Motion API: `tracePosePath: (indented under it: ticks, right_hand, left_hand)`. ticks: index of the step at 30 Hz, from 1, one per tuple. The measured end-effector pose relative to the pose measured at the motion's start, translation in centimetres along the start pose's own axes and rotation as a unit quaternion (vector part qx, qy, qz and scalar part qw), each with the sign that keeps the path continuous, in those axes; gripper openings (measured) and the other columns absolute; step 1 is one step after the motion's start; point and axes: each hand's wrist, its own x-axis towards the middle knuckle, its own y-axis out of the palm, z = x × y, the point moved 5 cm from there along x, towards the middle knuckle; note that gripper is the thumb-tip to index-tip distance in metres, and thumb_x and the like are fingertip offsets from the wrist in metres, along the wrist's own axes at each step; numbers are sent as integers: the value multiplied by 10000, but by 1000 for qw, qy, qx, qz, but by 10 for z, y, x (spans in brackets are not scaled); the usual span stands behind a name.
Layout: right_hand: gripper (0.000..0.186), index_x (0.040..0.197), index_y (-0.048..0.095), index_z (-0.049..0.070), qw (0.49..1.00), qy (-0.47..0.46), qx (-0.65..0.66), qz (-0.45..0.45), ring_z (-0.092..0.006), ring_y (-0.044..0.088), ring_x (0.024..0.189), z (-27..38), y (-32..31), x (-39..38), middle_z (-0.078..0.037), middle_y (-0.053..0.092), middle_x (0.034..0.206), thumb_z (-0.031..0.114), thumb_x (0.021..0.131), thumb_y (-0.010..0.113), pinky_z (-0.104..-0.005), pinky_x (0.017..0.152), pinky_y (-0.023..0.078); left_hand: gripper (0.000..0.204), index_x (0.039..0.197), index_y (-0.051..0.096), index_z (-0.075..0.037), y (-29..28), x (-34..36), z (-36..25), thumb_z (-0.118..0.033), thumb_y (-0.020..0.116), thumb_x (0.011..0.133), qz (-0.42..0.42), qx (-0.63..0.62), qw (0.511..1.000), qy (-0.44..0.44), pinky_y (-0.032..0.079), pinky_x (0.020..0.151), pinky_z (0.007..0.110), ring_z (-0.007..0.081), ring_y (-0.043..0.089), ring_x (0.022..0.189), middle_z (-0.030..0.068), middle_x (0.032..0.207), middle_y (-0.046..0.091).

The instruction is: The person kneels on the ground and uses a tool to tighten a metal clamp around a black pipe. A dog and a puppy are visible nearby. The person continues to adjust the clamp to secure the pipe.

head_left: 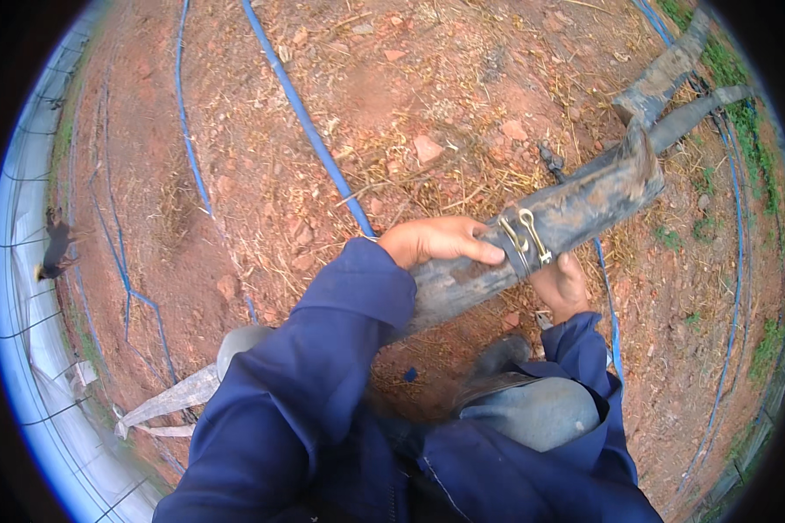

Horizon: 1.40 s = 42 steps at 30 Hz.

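Your left hand (440, 241) grasps the pipe (593, 200) at the middle of the frame, thumb laid across its upper face and most of its fingers hidden behind it. Your right hand (564, 286) is at the pipe's lower edge; part of it goes out of sight beneath, so you cannot tell whether it grips or only supports. The pipe's lower-left stretch disappears behind your left sleeve (340, 301). A dark shape (57, 247) near the left rim is too small to make out, and your shoe (500, 356) blurs into shadow. The upper-right hose (667, 74) is cut off by the lens edge. The pipe slants from the centre toward the upper right, dark grey and smeared with brownish mud, its far end flared and ragged. Around it, just beside your left thumb, sits a clamp (535, 237) with thin bands and brass-coloured, looped metal parts.
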Motion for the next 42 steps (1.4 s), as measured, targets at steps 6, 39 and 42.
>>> tracePosePath:
  ticks: [6, 39, 42]
  right_hand:
    - [635, 1456, 542, 59, 998, -35, 15, -46, -289, 582, 1341, 1, 43, 53, -102, 630, 1434, 316, 929, 787, -497, 1185, 415]
    - [583, 1341, 699, 174, 481, -74, -849, 205, -282, 473, 1451, 19, 77, 180, -47, 636, 1440, 280, 785, 836, -550, 1278, 226]
    - [558, 1331, 701, 187, 495, -92, -840, 201, -267, 486, 1430, 18, 76, 178, -34, 648, 1414, 245, 784, 798, -536, 1272, 232]
  left_hand:
    - [736, 1397, 626, 12, -47, -30, -26, -527, 789, 924, -150, 91, 983, -57, 536, 966, 344, 198, 660, 1098, 91, 1182, 728]
    - [670, 1308, 658, 15, -114, -3, 16, -405, 893, 843, -297, 233, 926, -3, 536, 955, 379, 205, 690, 1049, 133, 1138, 747]
    - [683, 1334, 633, 11, -106, -1, 10, -435, 848, 863, -338, 288, 896, 13, 538, 967, 418, 300, 710, 1082, 200, 1174, 732]
